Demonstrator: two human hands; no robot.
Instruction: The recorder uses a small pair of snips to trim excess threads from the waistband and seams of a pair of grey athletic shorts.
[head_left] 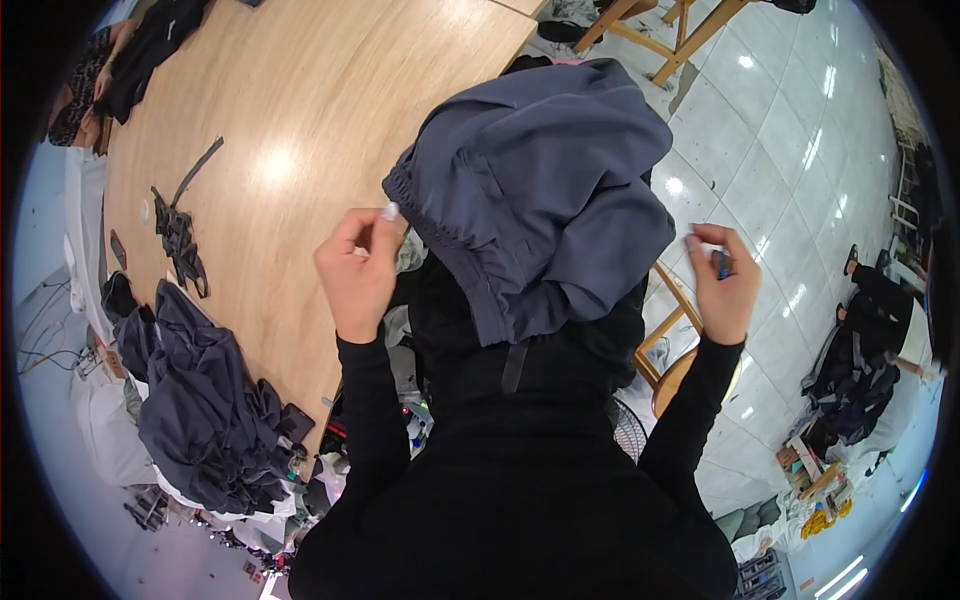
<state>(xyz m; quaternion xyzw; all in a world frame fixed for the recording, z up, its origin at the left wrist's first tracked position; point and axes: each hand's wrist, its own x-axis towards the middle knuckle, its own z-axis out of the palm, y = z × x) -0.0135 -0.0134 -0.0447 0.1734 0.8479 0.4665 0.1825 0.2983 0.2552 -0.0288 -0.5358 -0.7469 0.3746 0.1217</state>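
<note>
Head view: grey garment [555, 185], long axis diagonal, waistband [445, 252] toward lower-left; left fingers [384, 238], right fingers [724, 238] curled, grasp unclear.

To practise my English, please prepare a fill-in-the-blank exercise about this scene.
The grey garment lies ____ the left grip and the right grip.
The person's sleeves are ____.
The table stands mostly on the person's ____ side.
Pale ____ cover the floor.

Missing words: between; black; left; tiles.
</note>
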